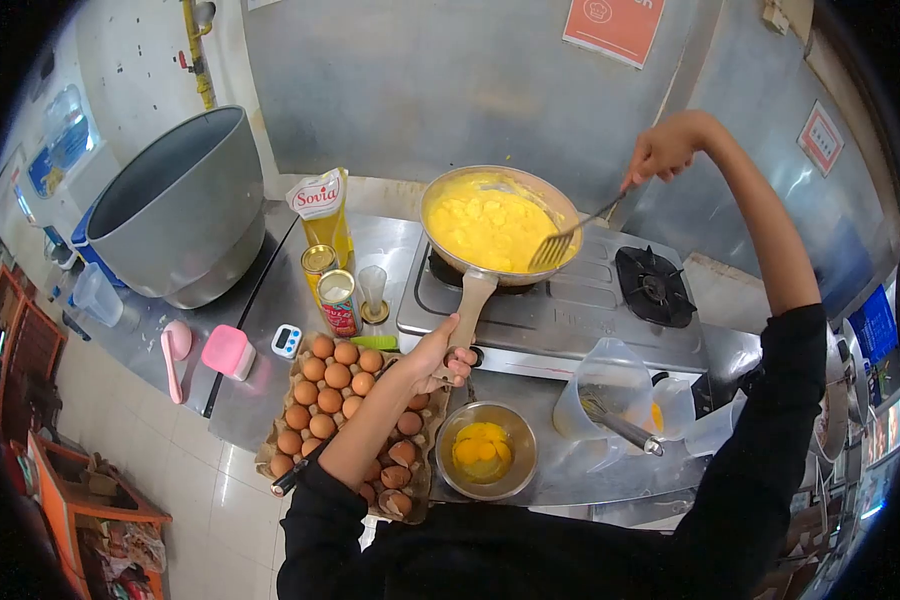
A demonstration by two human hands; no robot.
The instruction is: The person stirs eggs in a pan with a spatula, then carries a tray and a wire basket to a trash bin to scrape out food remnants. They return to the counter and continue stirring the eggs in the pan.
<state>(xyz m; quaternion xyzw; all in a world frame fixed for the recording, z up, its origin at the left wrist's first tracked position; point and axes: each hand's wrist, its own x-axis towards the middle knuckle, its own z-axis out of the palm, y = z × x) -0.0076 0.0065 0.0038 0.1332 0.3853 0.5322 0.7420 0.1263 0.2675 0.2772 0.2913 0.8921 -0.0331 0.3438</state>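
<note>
A silver metal stove (pixel 570 322) is spanning centre right of the frame, with a round, beige-handled frying pan (pixel 561 208) holding soft yellow egg (pixel 485 228) over its left side at upper centre. A round steel bowl (pixel 523 440) of raw yolks (pixel 482 448) is sitting at lower centre. The left hand (pixel 436 355) is curling around the pan's handle (pixel 473 305), while the right hand (pixel 662 148) is gripping a slotted metal turner (pixel 566 240) reaching into the pan's lower right.

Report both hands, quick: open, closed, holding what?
Left hand: closed, holding the pan handle.
Right hand: closed, holding the spatula by its handle end.
</note>
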